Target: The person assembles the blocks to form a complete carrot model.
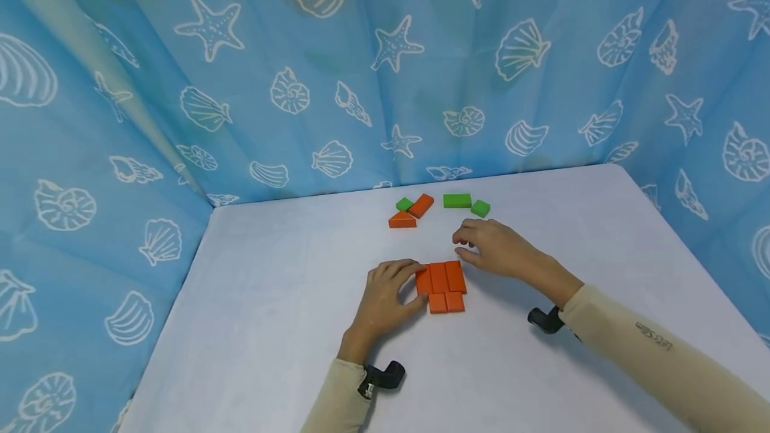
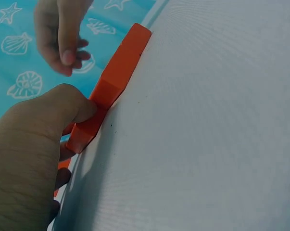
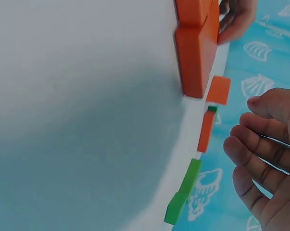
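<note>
Several flat orange blocks [image 1: 439, 278] lie side by side on the white table, three longer ones behind two small ones. My left hand [image 1: 385, 293] holds the leftmost long orange block [image 1: 424, 282] between thumb and fingers. The left wrist view shows that thumb pressed to the near edge of the orange block [image 2: 89, 124], with the fingers partly hidden behind it. Just right of and behind the group hovers my right hand [image 1: 499, 246], fingers loosely bent, holding nothing. In the right wrist view, its fingers [image 3: 262, 149] are apart from every block.
Farther back lie an orange triangular block [image 1: 402, 220], an orange rectangular block [image 1: 422, 205] and a small green block [image 1: 404, 204]. To their right are a green rectangular block [image 1: 457, 201] and another small green block [image 1: 480, 208]. A blue shell-patterned curtain [image 1: 361, 85] hangs behind the table [image 1: 271, 326].
</note>
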Motion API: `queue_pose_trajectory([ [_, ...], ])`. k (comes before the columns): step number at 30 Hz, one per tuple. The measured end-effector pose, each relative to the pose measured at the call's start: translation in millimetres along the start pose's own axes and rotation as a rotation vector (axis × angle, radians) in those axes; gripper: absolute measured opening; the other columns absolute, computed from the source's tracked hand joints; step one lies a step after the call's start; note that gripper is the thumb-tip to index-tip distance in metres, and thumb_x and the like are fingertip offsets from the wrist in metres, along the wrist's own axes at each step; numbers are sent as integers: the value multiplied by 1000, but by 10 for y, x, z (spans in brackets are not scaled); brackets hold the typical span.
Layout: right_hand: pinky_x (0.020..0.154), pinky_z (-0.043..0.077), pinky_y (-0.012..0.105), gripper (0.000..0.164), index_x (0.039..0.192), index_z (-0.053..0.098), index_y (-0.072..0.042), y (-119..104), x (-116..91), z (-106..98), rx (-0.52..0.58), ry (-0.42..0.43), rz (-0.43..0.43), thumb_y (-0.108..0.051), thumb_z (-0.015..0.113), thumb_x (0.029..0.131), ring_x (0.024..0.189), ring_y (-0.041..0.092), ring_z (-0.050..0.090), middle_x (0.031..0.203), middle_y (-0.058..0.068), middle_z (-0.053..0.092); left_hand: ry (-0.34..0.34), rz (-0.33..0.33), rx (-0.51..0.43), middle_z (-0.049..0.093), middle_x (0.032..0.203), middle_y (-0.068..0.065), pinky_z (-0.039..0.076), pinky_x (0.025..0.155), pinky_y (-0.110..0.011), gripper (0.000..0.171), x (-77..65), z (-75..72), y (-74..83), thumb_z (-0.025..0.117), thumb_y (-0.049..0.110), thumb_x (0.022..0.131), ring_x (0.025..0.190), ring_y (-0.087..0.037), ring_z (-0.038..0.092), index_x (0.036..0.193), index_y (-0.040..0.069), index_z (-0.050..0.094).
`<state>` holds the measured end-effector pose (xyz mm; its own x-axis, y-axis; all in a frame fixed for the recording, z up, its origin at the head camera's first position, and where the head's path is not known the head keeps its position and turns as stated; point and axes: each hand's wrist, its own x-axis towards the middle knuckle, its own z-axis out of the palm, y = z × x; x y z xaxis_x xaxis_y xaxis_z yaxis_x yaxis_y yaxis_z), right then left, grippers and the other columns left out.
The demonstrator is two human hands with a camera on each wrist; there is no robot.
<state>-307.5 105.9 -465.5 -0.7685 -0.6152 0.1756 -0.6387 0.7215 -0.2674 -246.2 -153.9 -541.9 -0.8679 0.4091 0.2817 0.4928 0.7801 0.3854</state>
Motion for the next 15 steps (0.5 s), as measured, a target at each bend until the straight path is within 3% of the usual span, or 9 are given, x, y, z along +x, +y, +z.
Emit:
queue_pose_trajectory([
  [9,88,54,41,26,116,71,-7,170,434,55,25,-51,84,-20,70,93,96,22,64,112,8,67,30,8,-4,55,139,6,36,104,-43,49,-1,-20,17,63,46,92,126,-16,46,136,26,60],
  [15,103,43,52,36,127,66,-4,246,760,108,-44,-45,84,-20,68,94,120,32,55,129,14,62,38,21,-1,56,139,7,37,103,-42,48,-7,6,27,62,46,92,126,-16,47,136,27,61],
])
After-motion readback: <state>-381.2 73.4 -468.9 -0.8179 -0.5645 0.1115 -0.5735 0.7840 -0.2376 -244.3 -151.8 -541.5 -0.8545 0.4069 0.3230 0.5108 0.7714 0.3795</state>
